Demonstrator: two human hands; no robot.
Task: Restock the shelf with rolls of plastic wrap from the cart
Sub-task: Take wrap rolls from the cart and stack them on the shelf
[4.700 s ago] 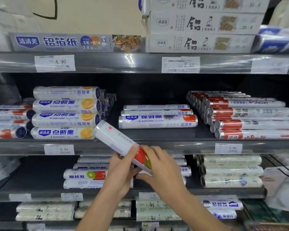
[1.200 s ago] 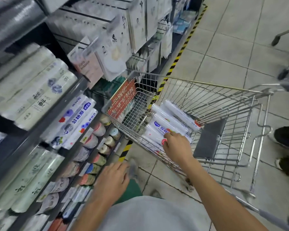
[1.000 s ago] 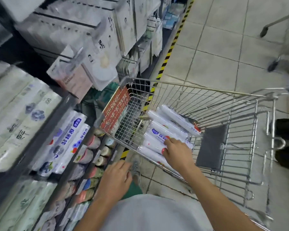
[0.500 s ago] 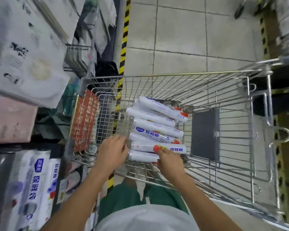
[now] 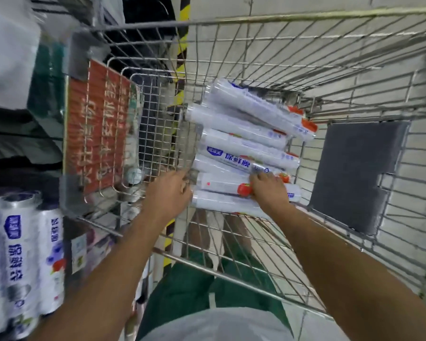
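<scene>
Several white printed plastic-wrap rolls [image 5: 244,134] lie by the near edge of the steel wire cart [image 5: 305,17], so I judge restocking unfinished; right hand [image 5: 268,191] curls over one, grip of left hand [image 5: 169,191] unclear.

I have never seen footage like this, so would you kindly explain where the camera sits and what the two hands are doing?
There is no machine here: a person wears one wide-angle camera on the head, so you look down along both bare arms. They reach into a wire shopping cart. In the cart lies a stack of plastic wrap rolls, partly overlapping. The right hand curls its fingers over a roll with a red fruit print near the front of the stack. The left hand is at the left ends of the front rolls; blur hides whether it grips one. A red sign hangs on the cart's wall at the left of the picture, and more packaged rolls sit at lower left, outside the cart.
</scene>
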